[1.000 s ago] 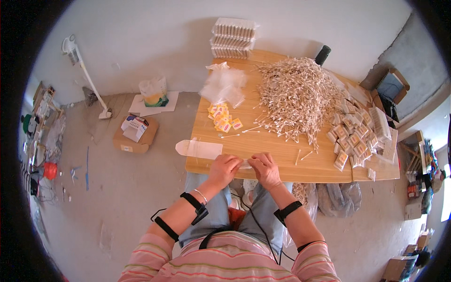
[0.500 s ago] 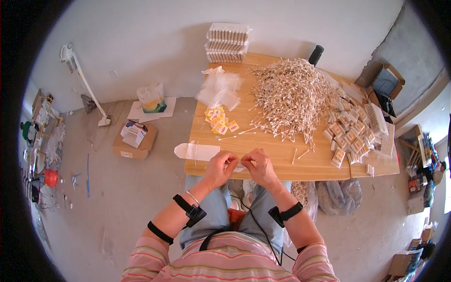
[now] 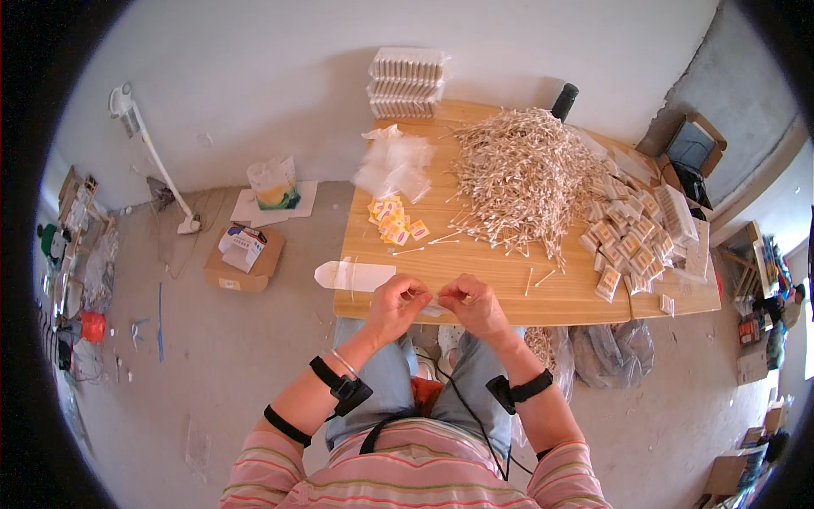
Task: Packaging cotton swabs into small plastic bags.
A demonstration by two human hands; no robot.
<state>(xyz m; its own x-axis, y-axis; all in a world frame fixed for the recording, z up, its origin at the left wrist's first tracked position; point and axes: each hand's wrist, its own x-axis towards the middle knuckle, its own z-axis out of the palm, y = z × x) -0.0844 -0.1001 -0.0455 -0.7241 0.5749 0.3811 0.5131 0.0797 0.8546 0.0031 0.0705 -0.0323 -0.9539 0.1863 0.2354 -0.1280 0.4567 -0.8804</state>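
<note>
At the table's front edge, my left hand (image 3: 397, 307) and my right hand (image 3: 476, 307) face each other with fingertips nearly touching. Both are closed in a pinch on a small, whitish see-through plastic bag (image 3: 433, 311), mostly hidden by the fingers; its contents cannot be made out. Just left of my left hand lies a white card strip (image 3: 373, 277) with a pointed end and a band around it. Beyond it are a pile of yellow-and-white paper labels (image 3: 392, 222), a few loose cotton swabs (image 3: 409, 250) and a stack of clear plastic bags (image 3: 397, 166).
A large heap of cotton swabs (image 3: 521, 174) covers the table's middle. Right of it, small filled packs (image 3: 623, 242) are piled up. Stacked wrapped bundles (image 3: 407, 83) stand at the back near a black cylinder (image 3: 564, 101). A cardboard box (image 3: 259, 270) sits on the floor at left.
My fingertips have drawn slightly closer together, and the right hand sits a little lower. The bag shows slightly more below the fingers. Things on the table stay in place.
</note>
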